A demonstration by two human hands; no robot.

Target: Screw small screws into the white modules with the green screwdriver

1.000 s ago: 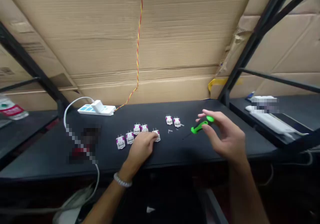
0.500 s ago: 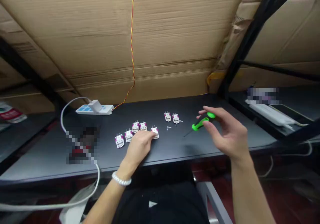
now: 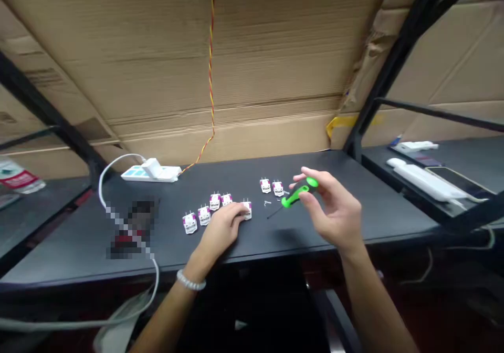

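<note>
Pinching a green screwdriver (image 3: 293,197), right fingers (image 3: 325,182) clamped; left fingers (image 3: 235,212) together on white module (image 3: 248,214).

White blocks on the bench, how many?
7. Five white blocks sit in a loose row by the left hand, the rightmost partly behind its fingers; two sit farther back, near the green screwdriver. More could be hidden under the hand.
</note>
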